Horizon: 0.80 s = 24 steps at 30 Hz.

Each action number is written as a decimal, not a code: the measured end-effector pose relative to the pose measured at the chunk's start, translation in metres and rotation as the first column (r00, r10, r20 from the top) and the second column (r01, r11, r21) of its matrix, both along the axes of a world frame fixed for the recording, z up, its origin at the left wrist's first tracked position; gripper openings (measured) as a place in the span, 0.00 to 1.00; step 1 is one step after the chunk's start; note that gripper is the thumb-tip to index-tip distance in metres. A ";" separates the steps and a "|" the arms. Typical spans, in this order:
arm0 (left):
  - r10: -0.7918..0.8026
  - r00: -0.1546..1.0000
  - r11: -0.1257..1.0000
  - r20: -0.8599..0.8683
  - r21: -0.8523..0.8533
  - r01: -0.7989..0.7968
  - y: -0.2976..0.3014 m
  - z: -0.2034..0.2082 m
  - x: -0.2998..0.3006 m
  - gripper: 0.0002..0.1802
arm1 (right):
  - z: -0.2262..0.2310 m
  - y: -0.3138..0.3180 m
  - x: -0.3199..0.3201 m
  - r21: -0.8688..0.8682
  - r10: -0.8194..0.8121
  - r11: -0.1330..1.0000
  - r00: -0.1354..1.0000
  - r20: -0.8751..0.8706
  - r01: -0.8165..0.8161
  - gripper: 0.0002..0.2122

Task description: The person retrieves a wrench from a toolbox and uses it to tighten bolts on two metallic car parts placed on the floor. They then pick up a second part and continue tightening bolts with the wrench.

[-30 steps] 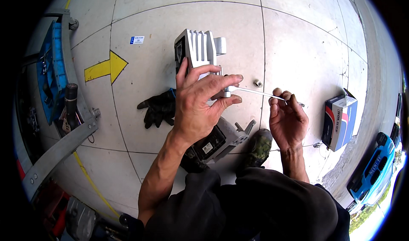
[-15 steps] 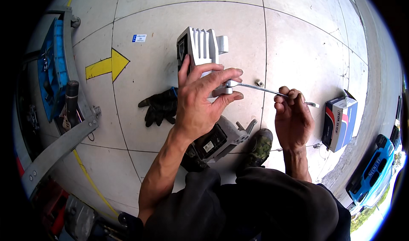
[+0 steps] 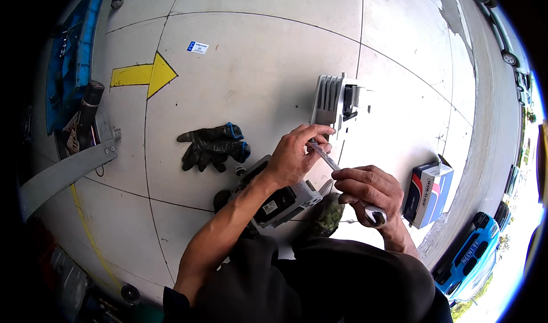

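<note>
A silver finned metal housing (image 3: 327, 99) is beyond my hands, with a dark part and a cylindrical piece on its right side. My left hand (image 3: 292, 158) is at its near end, fingers closed about the ring end of a combination wrench (image 3: 326, 158); whether they also grip the housing cannot be told. My right hand (image 3: 372, 190) grips the wrench shaft, and the open jaw sticks out below its fingers. Under my left forearm lies a second silver housing (image 3: 305, 197) with a black panel and white label, partly hidden.
Black work gloves (image 3: 214, 146) lie on the floor to the left, near a small metal fitting (image 3: 240, 170). A blue and white carton (image 3: 429, 194) stands at the right. A metal frame (image 3: 68, 171) with a blue tray (image 3: 74, 54) borders the left. My camouflage shoe (image 3: 329, 215) is near the second housing.
The finned housing has turned, showing its other side, and sits farther right in the picture. The wrench now slopes down steeply, with my right hand wrapped round it. The view has shifted.
</note>
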State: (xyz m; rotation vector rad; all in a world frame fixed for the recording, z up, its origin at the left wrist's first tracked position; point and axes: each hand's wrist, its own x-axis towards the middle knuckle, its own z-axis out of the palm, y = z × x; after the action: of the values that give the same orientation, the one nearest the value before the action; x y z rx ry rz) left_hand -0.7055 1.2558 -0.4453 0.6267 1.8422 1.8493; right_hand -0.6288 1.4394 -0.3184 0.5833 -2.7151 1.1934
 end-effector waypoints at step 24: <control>-0.178 0.975 0.908 -0.131 -0.404 0.112 0.076 -0.071 -0.185 0.22 | 0.006 0.037 -0.259 0.119 -0.117 0.989 0.957 0.266 0.088 0.16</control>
State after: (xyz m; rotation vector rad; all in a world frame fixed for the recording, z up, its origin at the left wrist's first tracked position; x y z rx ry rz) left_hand -0.8905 1.3316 -0.5165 0.7599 2.1316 1.3070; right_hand -0.8874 1.4762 -0.3127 0.3023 -3.0103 1.1886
